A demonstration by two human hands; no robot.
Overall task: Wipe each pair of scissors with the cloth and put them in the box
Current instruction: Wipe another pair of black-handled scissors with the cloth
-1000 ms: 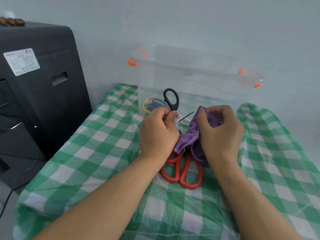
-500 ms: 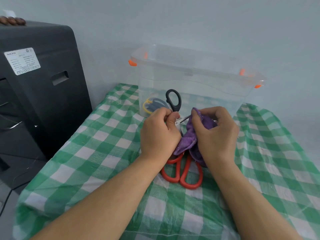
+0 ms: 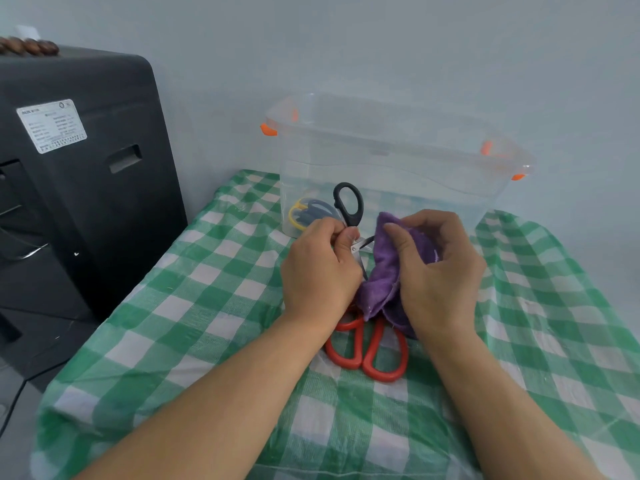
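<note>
My left hand [image 3: 320,271] grips a pair of black-handled scissors [image 3: 349,206], handle loop up and blades open, just in front of the clear plastic box [image 3: 398,161]. My right hand [image 3: 436,271] holds a purple cloth [image 3: 386,268] folded against one blade. Red-handled scissors [image 3: 372,351] lie on the checked tablecloth under my hands, their blades hidden. Inside the box, at its left end, lie scissors with yellow and grey-blue handles [image 3: 308,213].
A green-and-white checked cloth [image 3: 194,306] covers the table. A tall black machine [image 3: 76,174] stands close on the left, with brown beads on top. The pale wall is right behind the box, which has orange clips.
My right hand with the cloth slid along the blade, towards the handle and back out a little. The left hand kept the black scissors nearly still.
</note>
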